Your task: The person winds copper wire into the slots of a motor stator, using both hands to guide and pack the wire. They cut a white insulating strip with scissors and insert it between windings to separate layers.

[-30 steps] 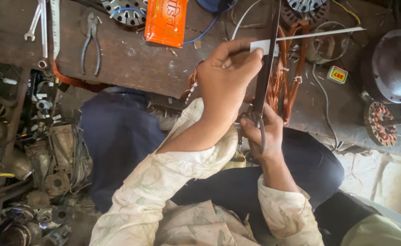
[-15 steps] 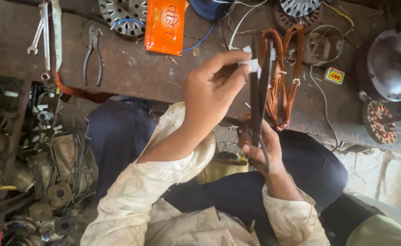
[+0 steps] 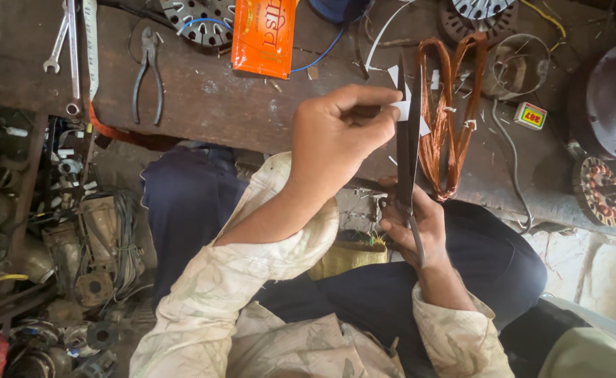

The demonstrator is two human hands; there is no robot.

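Two hands busy: left hand (image 3: 339, 133) pinches white paper (image 3: 402, 108) above the bench (image 3: 203, 105), right hand (image 3: 409, 224) grips scissors (image 3: 407, 126), blades nearly shut on it. Risk: fingertips sit close to blades; small piece could slip, skewing cut.

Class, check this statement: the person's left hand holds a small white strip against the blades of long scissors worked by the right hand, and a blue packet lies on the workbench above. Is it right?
One detail is wrong: the packet is orange, not blue, as the head view shows. The left hand does hold the white strip at the scissors worked by the right hand, above the workbench.
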